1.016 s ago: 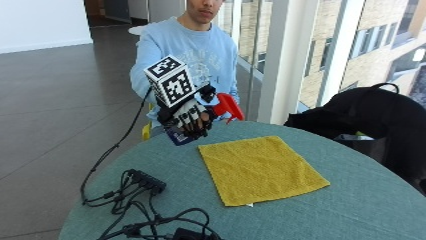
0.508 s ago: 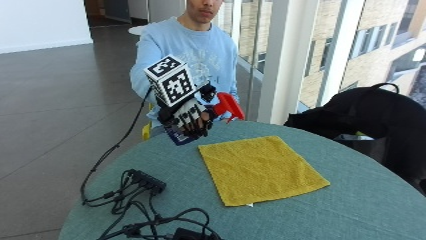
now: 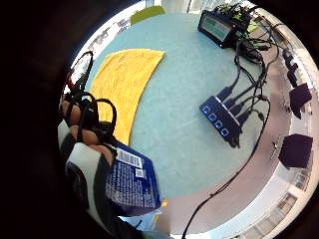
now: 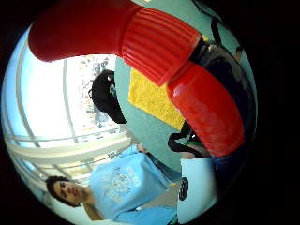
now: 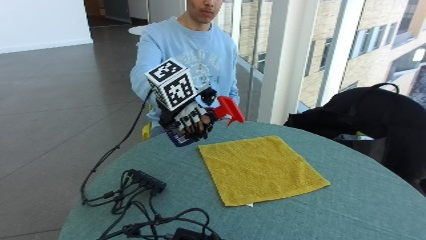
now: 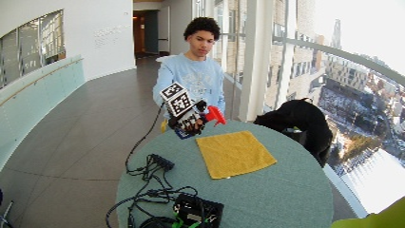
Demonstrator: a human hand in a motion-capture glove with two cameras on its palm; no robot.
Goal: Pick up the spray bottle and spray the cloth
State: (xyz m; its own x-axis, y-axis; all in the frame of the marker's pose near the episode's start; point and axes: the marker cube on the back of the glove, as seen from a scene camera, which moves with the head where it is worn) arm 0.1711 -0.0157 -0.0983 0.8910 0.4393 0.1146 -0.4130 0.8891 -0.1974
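Note:
My gloved right hand (image 5: 192,118) grips a spray bottle (image 5: 183,134) with a blue label and a red trigger head (image 5: 229,110), lifted above the table's far left edge. The red nozzle points toward the yellow cloth (image 5: 261,168), which lies flat on the teal round table (image 5: 346,210), to the right of and nearer the camera than the hand. In the wide outside view the hand (image 6: 187,121) holds the bottle just left of the cloth (image 6: 233,153). The red head (image 4: 187,75) fills the thumb side palm view, and the blue label (image 3: 132,181) shows beside the cloth (image 3: 124,84) in the little finger side view.
A black power strip (image 5: 146,181) and tangled cables (image 5: 153,220) lie on the table's left front. A black box with a screen (image 6: 197,211) sits at the near edge. A black bag (image 5: 373,115) rests at the right behind the table. A window pillar (image 5: 283,60) stands behind.

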